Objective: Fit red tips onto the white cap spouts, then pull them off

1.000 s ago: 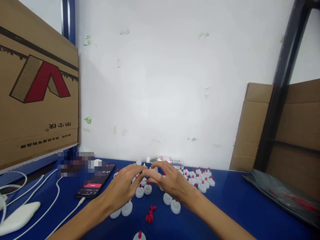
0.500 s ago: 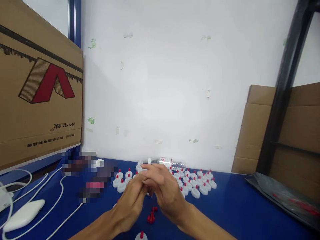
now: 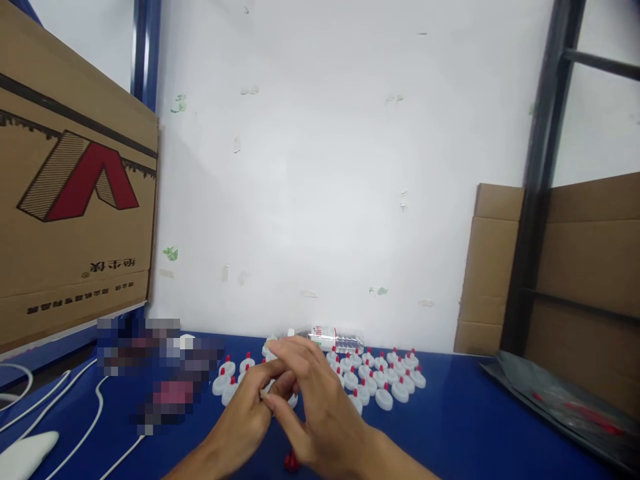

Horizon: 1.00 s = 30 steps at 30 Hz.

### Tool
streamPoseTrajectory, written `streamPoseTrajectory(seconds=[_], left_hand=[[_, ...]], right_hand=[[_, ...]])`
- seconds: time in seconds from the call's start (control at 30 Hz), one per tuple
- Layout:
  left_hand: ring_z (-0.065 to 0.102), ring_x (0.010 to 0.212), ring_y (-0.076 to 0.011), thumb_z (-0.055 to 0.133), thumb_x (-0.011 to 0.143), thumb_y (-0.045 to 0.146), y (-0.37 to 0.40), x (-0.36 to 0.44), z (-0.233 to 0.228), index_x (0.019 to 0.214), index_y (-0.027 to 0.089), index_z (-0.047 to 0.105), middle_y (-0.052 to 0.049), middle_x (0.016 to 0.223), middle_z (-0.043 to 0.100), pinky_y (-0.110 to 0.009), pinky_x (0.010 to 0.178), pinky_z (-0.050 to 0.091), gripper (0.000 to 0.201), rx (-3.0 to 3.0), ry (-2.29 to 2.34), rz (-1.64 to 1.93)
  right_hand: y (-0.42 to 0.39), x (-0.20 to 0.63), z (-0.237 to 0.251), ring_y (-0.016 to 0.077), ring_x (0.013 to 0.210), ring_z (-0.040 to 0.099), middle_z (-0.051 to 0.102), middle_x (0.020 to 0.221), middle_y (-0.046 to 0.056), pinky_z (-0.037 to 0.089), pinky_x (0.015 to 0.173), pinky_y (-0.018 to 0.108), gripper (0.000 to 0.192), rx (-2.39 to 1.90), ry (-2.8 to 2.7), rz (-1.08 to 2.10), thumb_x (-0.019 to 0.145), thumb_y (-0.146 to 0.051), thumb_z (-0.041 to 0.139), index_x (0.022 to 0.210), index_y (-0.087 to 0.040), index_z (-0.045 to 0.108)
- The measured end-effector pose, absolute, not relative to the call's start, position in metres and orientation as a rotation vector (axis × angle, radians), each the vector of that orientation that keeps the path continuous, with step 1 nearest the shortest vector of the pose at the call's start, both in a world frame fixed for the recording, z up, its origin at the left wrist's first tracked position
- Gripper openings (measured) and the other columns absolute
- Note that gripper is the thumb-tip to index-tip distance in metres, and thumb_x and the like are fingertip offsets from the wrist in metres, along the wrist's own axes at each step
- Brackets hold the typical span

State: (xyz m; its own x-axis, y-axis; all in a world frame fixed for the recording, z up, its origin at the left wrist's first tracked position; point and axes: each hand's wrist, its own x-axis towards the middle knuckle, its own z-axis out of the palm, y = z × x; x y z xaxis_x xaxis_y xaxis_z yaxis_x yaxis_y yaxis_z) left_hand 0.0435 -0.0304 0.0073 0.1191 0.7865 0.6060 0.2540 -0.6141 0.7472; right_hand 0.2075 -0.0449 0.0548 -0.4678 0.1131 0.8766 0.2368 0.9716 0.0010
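Note:
My left hand [image 3: 245, 420] and my right hand [image 3: 323, 417] meet low in the middle, above the blue table [image 3: 460, 427]. Their fingertips pinch together around a small white cap [image 3: 273, 395], which the fingers mostly hide. Just beyond the hands, several white caps with red tips [image 3: 383, 383] stand in rows. More of these caps [image 3: 227, 381] stand to the left of my fingers. A few loose red plugs [image 3: 290, 460] lie under my right wrist.
A clear water bottle [image 3: 334, 339] lies against the white wall. Left of it are a blurred phone [image 3: 173, 393], white cables [image 3: 75, 417] and a white charger [image 3: 23, 453]. A large cardboard box [image 3: 75, 200] stands at the left. Folded cardboard [image 3: 580, 267], a black rack post [image 3: 537, 187] and a dark bag [image 3: 565, 400] are at the right.
Both hands have drawn back from the rows of caps toward me, pinched together. The view has tilted up, so the hands and table sit lower in the picture.

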Motion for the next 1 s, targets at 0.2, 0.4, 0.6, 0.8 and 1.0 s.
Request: streamPoseTrajectory(seconds=[0.2,0.4,0.6,0.8,1.0], left_hand=[[0.061,0.112,-0.0356,0.076,0.080,0.063,-0.022,0.036,0.018,0.094,0.020,0.078,-0.009,0.107,0.072,-0.046,0.098,0.051,0.045,1.587,0.879,1.287],[0.061,0.110,-0.0338,0.084,0.075,0.060,-0.030,0.034,0.031,0.089,0.021,0.079,-0.006,0.096,0.071,-0.045,0.100,0.046,0.043,1.410,0.748,1.199],[0.062,0.108,-0.0344,0.088,0.071,0.057,-0.037,0.032,0.035,0.082,0.020,0.076,-0.008,0.095,0.071,-0.048,0.100,0.046,0.041,1.377,0.738,1.176],[0.067,0.103,-0.0327,0.069,0.089,0.056,-0.034,0.033,0.040,0.095,0.018,0.077,-0.009,0.097,0.073,-0.046,0.093,0.052,0.039,1.557,0.783,1.192],[0.056,0.105,-0.0305,0.043,0.102,0.024,-0.028,0.030,0.040,0.104,0.024,0.072,-0.008,0.102,0.068,-0.047,0.092,0.046,0.029,2.632,1.167,1.268]], right_hand=[[-0.048,0.219,0.064,0.0241,0.137,0.044,0.052,0.143,0.011,0.037,0.121,0.048,0.078,-0.320,-2.261,0.001,0.082,-0.007,0.053,0.155,-0.020,0.030],[-0.050,0.226,0.080,0.0182,0.141,0.042,0.050,0.148,0.010,0.033,0.124,0.036,0.077,-0.309,-2.356,0.065,0.085,-0.005,0.054,0.156,-0.018,0.028],[-0.047,0.230,0.088,0.0168,0.140,0.046,0.053,0.148,0.011,0.040,0.118,0.034,0.067,-0.311,-2.414,0.038,0.094,-0.001,0.046,0.156,-0.019,0.029],[-0.038,0.236,0.085,0.0194,0.120,0.065,0.063,0.141,0.006,0.054,0.100,0.035,0.074,-0.462,-2.342,0.073,0.091,-0.009,0.056,0.157,-0.030,0.028],[-0.013,0.254,0.082,0.0108,0.059,0.064,0.061,0.145,0.009,0.055,0.084,0.035,0.073,-0.747,-2.196,0.163,0.093,-0.017,0.060,0.155,-0.037,0.026]])
